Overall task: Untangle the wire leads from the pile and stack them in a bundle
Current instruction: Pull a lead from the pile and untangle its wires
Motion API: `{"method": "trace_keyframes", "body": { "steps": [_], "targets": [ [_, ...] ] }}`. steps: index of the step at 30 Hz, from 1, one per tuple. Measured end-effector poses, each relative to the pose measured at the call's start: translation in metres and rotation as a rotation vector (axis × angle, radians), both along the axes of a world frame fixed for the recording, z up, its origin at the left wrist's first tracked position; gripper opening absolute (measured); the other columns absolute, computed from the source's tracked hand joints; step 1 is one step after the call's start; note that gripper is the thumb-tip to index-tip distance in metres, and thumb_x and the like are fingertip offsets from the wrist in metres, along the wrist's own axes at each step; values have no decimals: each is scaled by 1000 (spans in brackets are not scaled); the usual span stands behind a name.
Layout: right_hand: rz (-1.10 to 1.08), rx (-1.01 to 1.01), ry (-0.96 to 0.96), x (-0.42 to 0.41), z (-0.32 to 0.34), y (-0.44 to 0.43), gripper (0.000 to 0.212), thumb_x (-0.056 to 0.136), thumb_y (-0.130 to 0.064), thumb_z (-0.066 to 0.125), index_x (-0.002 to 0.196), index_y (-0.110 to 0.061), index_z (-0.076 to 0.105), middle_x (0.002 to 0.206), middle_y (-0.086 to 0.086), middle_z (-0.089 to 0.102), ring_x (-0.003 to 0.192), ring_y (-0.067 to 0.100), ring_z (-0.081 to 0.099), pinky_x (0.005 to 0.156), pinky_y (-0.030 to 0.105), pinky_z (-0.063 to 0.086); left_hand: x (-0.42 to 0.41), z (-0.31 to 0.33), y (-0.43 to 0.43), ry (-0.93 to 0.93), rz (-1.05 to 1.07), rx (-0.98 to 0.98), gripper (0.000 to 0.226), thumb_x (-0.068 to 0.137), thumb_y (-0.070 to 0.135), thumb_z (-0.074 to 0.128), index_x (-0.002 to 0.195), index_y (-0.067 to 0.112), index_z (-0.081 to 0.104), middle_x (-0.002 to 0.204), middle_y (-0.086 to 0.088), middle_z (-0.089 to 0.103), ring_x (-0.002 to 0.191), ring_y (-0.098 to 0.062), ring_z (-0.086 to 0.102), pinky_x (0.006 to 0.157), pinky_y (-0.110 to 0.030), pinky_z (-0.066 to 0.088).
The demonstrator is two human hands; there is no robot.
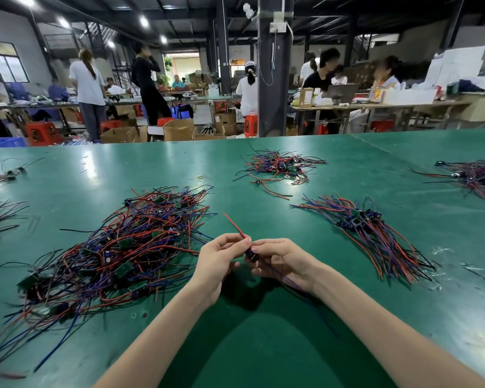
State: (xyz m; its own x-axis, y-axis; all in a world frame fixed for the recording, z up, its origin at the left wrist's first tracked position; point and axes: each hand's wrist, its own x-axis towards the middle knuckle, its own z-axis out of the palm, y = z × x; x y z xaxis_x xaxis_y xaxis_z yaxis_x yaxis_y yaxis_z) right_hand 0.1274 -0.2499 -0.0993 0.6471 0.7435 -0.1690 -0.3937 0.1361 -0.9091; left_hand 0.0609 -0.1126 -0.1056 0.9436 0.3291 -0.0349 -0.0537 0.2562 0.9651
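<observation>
A big tangled pile [123, 247] of red, blue and black wire leads with small green boards lies on the green table [263, 345], left of my hands. To the right lies a straightened bundle [375, 236] of leads, laid side by side. Between them, above the table, both hands hold one wire lead [249, 253]. My left hand [221, 259] pinches its red wire, which sticks up and away. My right hand [283, 261] grips the small dark component, and blue and black wires trail down under that wrist.
A smaller tangle [277, 166] lies further back at centre. More leads sit at the right edge [476, 175] and at the left edge [0, 217]. Beyond the table's far edge are cardboard boxes, red stools, workbenches and several people.
</observation>
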Motion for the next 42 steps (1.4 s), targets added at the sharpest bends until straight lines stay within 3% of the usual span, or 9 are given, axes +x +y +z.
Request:
{"method": "trace_keyframes", "body": {
  "steps": [4,10,16,26,33,42],
  "targets": [
    [15,-27,-18,-2,2,0,19,91,0,47,97,-1,64,74,8,69,62,12,64,59,25,55,1,-1,4,-49,35,33,15,77,4,73,81,16,66,73,5,71,64,-4,63,58,-13,45],
    [-1,-40,-59,-5,5,2,12,91,-3,50,82,-4,58,68,9,65,61,15,63,57,27,55,7,-8,5,-129,48,75,20,76,-8,69,85,8,62,65,2,69,62,-7,63,60,-14,50],
    [-34,-42,-11,-4,7,0,16,90,4,53,75,-5,52,63,7,61,60,16,65,55,28,56,15,-17,3,-204,133,323,19,76,-3,74,80,11,62,66,1,68,64,-9,62,63,-15,48],
    [-86,-123,-36,-4,9,-2,18,90,0,51,73,-7,53,64,9,57,49,15,60,46,23,52,20,-16,0,-173,110,252,10,81,-1,69,79,8,65,73,-5,68,72,-17,61,75,-29,50],
    [-106,-126,-60,-3,7,-2,22,89,2,51,69,-8,51,65,9,50,50,14,57,44,22,49,18,-18,-8,-238,181,585,16,83,7,69,82,22,63,75,8,69,76,-9,64,72,-20,51],
    [-74,-171,-43,-5,8,-1,21,92,-8,47,80,-5,64,67,7,59,48,10,54,46,20,46,21,-20,-5,-205,126,270,11,82,0,69,83,10,66,71,-2,68,64,-12,60,67,-20,50]
  ]
}}
